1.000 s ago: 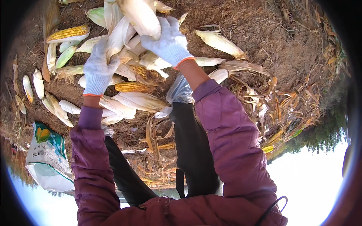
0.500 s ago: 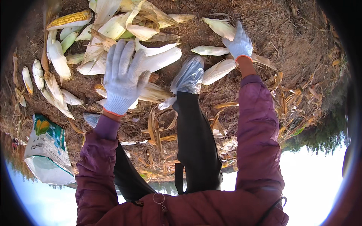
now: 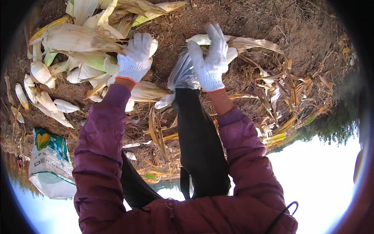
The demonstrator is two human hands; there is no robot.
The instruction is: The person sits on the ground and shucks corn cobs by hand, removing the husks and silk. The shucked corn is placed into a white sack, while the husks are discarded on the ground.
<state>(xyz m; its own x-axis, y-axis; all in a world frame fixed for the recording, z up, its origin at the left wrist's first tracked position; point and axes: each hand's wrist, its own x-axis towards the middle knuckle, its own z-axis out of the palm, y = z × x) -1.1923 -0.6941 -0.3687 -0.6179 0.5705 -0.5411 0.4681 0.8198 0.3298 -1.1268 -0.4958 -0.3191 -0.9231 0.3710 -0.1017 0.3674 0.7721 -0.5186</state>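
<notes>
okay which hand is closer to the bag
Left: the left hand is above and right of the bag in view; the right hand is farther right.

**Husks cropped, cob covered**

Upper left, the top edge crops pale husks (image 3: 83, 9); a husked ear (image 3: 78, 38) mostly hides a yellow cob (image 3: 50, 27). Upper centre, the right hand (image 3: 210, 58) covers part of another ear (image 3: 232, 54). Far left, a reddish speck (image 3: 20, 160) is unidentifiable.

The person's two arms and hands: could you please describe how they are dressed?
The left hand and right hand wear matching whitish knitted gloves with orange edges at the wrist. The long sleeves look padded and creased, purple near the cuffs and more maroon higher up.
</notes>
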